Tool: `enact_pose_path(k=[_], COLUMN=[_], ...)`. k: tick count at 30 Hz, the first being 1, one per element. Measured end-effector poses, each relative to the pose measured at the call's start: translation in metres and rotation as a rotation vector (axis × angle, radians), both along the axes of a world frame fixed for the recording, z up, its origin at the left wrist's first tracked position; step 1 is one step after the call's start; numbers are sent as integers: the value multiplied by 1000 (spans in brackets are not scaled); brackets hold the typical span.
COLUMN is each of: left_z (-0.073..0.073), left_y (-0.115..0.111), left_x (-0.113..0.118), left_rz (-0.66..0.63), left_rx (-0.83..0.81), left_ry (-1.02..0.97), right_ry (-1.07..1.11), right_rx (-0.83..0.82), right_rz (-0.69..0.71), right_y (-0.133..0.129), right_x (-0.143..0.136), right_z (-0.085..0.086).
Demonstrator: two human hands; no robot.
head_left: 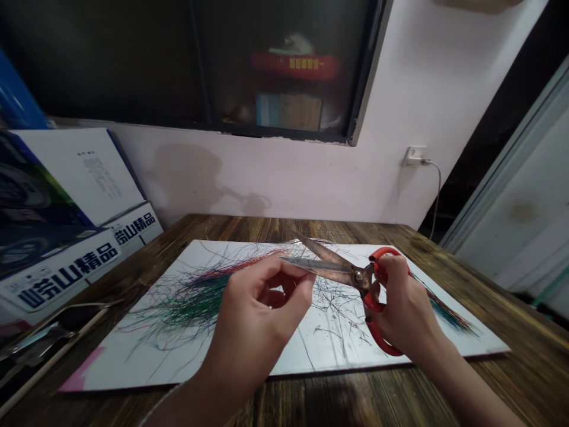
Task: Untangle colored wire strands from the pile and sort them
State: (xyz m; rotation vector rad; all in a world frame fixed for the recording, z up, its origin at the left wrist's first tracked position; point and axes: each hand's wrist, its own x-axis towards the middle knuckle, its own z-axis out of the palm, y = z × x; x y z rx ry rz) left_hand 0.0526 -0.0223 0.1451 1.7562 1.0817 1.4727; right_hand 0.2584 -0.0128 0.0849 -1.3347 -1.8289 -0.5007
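My right hand (408, 305) is wrapped around the red handles of a pair of scissors (331, 270), whose worn metal blades are spread apart and point left. My left hand (262, 317) is closed in a pinch, thumb and fingertips by the lower blade; whatever thin thing it may hold is too small to make out. Beneath both hands lies a white board (128, 370). A loose heap of thin green, red and dark wire-like strands (191, 302) spreads over its left half, partly behind my left hand. Short dark clippings (340, 329) are scattered mid-board.
Past my right hand, a neater bundle of coloured strands (457, 320) lies on the board. The board rests on a dark wooden table (471, 255). Printed boxes (84, 261) stand at the left, above a metal clip-like object (40, 347). A wall socket (415, 156) holds a plugged-in cable.
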Motion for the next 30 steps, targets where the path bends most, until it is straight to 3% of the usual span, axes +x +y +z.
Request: enact_pose_path(k=[20, 30], left_z=[0, -1], left_y=[-2, -5], left_x=[-1, -1], left_rz=[-64, -57], left_rx=[-1, -15], left_ry=[-40, -56], right_ry=[6, -17], right_rx=[-1, 104], right_rz=[-9, -27], right_y=[0, 0], right_x=[1, -2], right_z=[0, -1])
